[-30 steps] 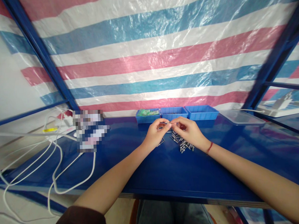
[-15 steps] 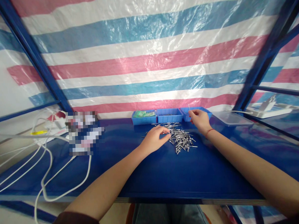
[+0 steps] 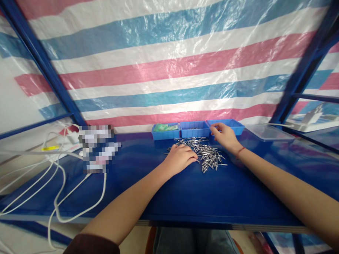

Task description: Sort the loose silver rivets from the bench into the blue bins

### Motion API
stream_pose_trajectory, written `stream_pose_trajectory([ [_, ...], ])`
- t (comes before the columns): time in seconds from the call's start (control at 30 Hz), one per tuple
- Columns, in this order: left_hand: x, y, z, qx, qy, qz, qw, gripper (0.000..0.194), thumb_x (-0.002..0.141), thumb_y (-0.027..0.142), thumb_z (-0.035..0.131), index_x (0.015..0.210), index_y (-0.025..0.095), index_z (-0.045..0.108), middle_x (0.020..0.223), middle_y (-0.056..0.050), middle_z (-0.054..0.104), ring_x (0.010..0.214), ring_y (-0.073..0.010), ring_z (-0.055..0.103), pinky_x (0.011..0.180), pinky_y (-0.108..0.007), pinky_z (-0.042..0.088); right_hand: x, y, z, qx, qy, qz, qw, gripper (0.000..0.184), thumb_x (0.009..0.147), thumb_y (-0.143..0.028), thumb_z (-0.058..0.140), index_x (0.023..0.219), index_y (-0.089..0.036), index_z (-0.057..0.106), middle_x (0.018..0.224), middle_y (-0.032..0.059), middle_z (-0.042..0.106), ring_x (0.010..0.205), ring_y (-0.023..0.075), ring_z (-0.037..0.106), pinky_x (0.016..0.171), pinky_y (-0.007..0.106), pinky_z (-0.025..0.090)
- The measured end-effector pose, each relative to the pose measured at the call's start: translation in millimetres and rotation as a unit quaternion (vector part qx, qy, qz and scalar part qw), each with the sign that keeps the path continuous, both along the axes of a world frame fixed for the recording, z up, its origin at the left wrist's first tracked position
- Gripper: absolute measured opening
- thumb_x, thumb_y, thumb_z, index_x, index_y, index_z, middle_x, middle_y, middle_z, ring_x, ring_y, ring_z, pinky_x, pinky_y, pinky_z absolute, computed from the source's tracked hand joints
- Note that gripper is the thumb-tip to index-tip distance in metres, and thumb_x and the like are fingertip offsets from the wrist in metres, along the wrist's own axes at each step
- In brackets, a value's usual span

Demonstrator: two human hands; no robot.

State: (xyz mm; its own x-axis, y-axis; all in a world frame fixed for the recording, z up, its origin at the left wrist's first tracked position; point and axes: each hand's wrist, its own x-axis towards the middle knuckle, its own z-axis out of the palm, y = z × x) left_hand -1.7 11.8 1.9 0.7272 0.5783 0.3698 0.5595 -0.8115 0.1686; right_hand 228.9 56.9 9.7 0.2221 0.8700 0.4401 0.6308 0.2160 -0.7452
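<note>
Striped plastic sheeting (image 3: 167, 71) hangs behind a blue worktop (image 3: 172, 201). On it, the left hand (image 3: 179, 158) lies at the left edge of a loose pile of metal pins (image 3: 211, 155); its grip is bent down to them, but I cannot tell if it pinches one. The right hand (image 3: 226, 137) is before the right blue bin (image 3: 238, 129), fingers curled, and whether its grip is closed I cannot tell. Beside this stand the middle bin (image 3: 194, 132) and the left bin (image 3: 166, 135), which holds green packets (image 3: 162, 127).
</note>
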Motion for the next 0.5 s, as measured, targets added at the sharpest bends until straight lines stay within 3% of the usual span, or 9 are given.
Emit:
stream_pose_trajectory([
  [0.23, 1, -7, 1.4, 0.048, -0.033, 0.024, 0.998, 0.023, 0.089, 0.032, 0.044, 0.092, 0.024, 0.065, 0.093, -0.005, 0.062, 0.089, -0.0199, 0.052, 0.079, -0.031, 0.03, -33, -29, 9.4, -0.003, -0.025, 0.144, 0.989, 0.027, 0.079, -0.039, 0.048, 0.08, -0.015, 0.061, 0.068, 0.0029, 0.061, 0.047, 0.0106, 0.051, 0.047, 0.025, 0.04],
  [0.37, 1, -10, 7.5, 0.072, -0.082, 0.039, 0.993, 0.027, 0.092, 0.031, 0.037, 0.1, 0.024, 0.063, 0.091, -0.006, 0.064, 0.086, -0.0191, 0.055, 0.079, -0.03, 0.033, -53, -47, 14.3, -0.097, 0.028, 0.257, 0.961, 0.033, 0.081, -0.046, 0.046, 0.075, -0.016, 0.058, 0.054, -0.0012, 0.054, 0.042, 0.0091, 0.045, 0.041, 0.023, 0.034],
  [0.5, -1, -10, 11.8, 0.096, -0.107, 0.023, 0.989, 0.026, 0.093, 0.028, 0.035, 0.104, 0.023, 0.059, 0.093, -0.003, 0.067, 0.085, -0.017, 0.058, 0.08, -0.03, 0.037, -67, -59, 16.1, -0.178, 0.143, 0.298, 0.927, 0.039, 0.081, -0.051, 0.045, 0.064, -0.016, 0.052, 0.046, -0.0019, 0.048, 0.04, 0.0073, 0.041, 0.038, 0.02, 0.029],
])
